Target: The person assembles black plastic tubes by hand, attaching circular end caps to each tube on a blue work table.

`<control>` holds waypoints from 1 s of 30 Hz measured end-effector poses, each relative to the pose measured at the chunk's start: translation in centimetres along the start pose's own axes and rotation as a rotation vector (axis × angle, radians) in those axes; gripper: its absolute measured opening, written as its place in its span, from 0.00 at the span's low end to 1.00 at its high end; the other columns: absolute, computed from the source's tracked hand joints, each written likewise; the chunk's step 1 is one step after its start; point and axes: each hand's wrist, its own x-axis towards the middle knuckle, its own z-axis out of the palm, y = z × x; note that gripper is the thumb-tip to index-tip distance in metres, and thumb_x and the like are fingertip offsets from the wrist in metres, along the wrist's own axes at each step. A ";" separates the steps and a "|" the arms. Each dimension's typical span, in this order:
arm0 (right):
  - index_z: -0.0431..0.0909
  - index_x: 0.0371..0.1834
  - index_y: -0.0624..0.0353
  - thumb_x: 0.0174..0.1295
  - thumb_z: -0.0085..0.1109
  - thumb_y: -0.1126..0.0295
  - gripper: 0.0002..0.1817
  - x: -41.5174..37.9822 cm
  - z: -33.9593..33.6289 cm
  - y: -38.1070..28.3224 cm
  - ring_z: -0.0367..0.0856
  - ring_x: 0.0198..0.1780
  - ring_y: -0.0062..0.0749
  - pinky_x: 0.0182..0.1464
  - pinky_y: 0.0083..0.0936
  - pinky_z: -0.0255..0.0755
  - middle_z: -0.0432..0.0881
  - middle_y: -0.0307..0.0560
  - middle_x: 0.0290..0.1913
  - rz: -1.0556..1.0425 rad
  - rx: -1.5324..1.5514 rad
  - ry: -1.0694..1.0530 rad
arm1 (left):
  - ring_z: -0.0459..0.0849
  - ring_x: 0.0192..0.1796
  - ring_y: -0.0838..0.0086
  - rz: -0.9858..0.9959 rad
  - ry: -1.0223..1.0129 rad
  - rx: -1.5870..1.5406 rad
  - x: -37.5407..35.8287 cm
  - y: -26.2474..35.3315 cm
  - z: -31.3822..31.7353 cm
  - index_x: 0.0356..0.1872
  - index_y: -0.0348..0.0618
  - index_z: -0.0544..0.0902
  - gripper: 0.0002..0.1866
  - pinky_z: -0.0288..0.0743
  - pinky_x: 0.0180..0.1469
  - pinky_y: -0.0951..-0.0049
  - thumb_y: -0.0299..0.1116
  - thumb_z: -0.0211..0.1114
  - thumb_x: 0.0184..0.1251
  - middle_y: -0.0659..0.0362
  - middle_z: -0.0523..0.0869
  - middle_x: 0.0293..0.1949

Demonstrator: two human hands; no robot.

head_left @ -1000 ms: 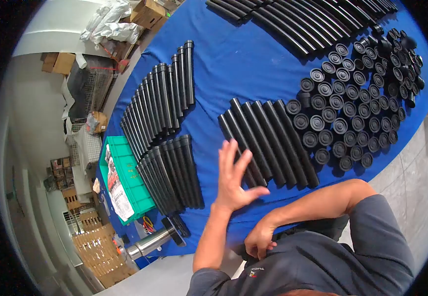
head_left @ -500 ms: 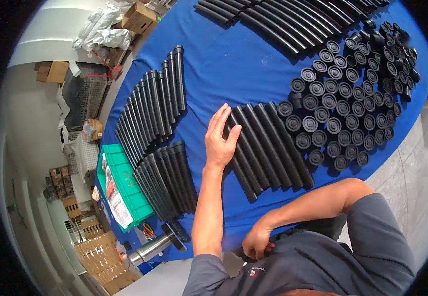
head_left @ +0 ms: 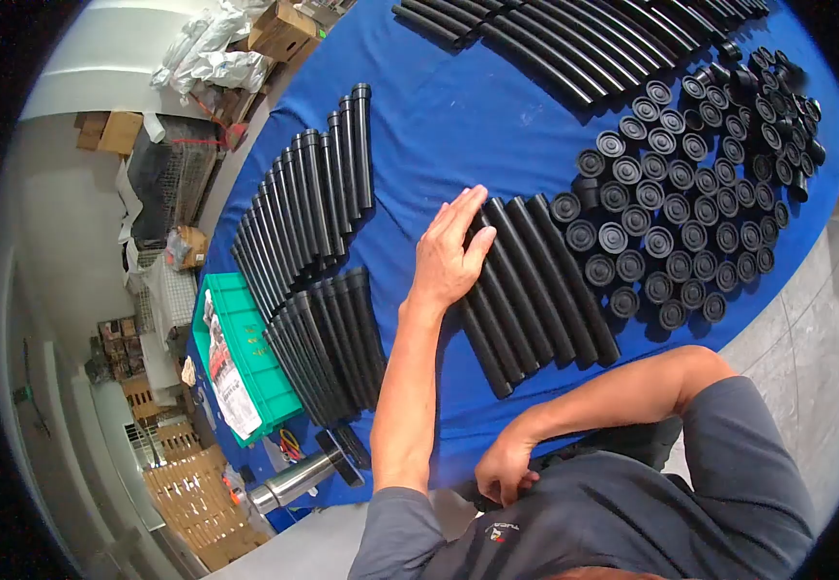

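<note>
My left hand point(head_left: 452, 253) lies palm down with its fingers stretched out, against the upper left side of a row of several black tubes point(head_left: 542, 290). Its fingers and thumb hide the upper end of the leftmost tubes. My right hand point(head_left: 505, 468) rests low by my waist, its fingers curled, and whatever may be in them is hidden. Many round black caps point(head_left: 676, 208) with ringed faces stand to the right of the tube row. Left of my left hand lie black tubes with collared ends point(head_left: 308, 198) and a second bunch of black tubes point(head_left: 328, 343).
More long black tubes point(head_left: 574, 43) lie at the far side of the blue-covered table point(head_left: 429, 126). A green crate point(head_left: 270, 362) with printed paper stands at the left edge, near a shiny metal cylinder point(head_left: 294, 483). Cardboard boxes point(head_left: 279, 31) stand beyond the table.
My left hand has moved a little right and farther from me, over the upper ends of the leftmost tubes. My right hand has stayed by my waist. The whole view has shifted slightly.
</note>
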 end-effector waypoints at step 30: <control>0.81 0.42 0.68 0.65 0.62 0.64 0.15 0.2 -0.3 0.2 0.86 0.28 0.39 0.32 0.34 0.82 0.83 0.51 0.28 -0.007 -0.041 -0.004 | 0.69 0.78 0.56 -0.089 0.295 -0.066 -4.4 -0.1 -1.6 0.69 0.33 0.77 0.24 0.59 0.79 0.60 0.33 0.62 0.77 0.44 0.75 0.73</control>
